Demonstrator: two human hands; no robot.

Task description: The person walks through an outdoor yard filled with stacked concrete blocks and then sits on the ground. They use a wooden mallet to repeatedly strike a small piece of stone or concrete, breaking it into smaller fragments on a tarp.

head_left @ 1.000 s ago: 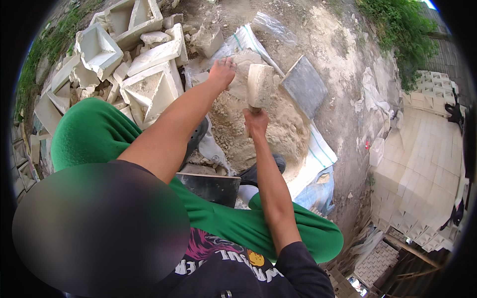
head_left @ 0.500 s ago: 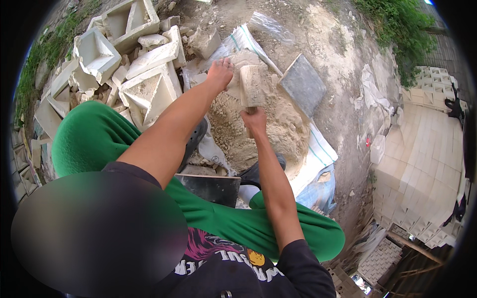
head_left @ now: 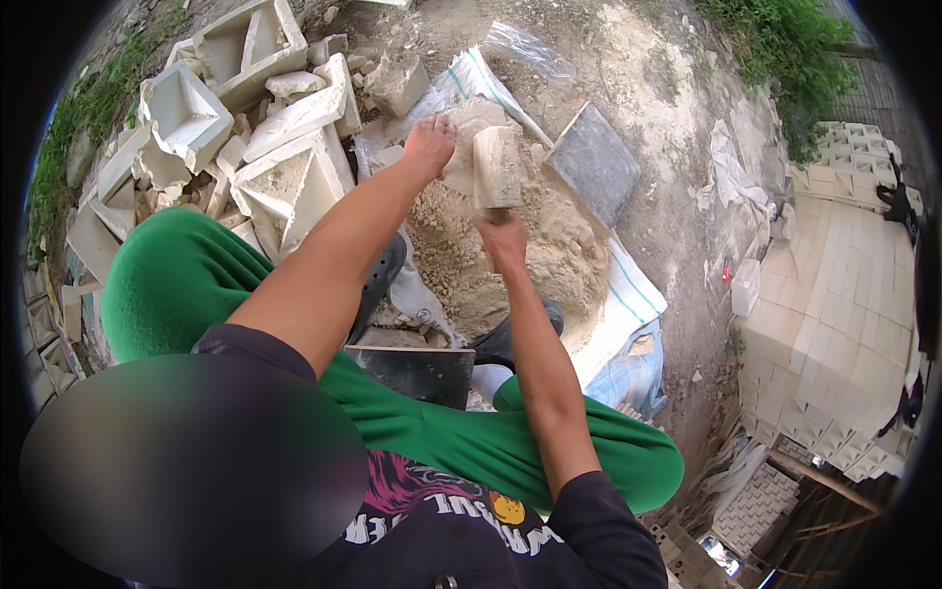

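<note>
- my right hand [head_left: 502, 242], near the middle of the heap, is wrapped round the handle of a dusty, block-headed mallet [head_left: 497, 167]; the head points to twelve o'clock, over the heap, perhaps gripped this way so its weight sits out front. i cannot tell whether it touches the powder.
- my left hand [head_left: 430, 147] is at eleven o'clock of the heap, fingers a little bent, beside a pale dusty lump [head_left: 481, 116]. whether they close on it or only rest there, i cannot tell; the hand seems placed to steady it, clear of the mallet head.
- the pale, crumbly heap [head_left: 559, 265] lies on a white striped sack [head_left: 633, 299], likely spread to keep it off the dirt.
- a grey square slab [head_left: 594, 165] leans at two o'clock, against the heap's edge by the look of it.
- broken pale blocks [head_left: 294, 187] pile up at ten o'clock, probably there to be within reach.
- a dark board [head_left: 417, 373] lies at seven o'clock, near my shoes [head_left: 386, 280].
</note>
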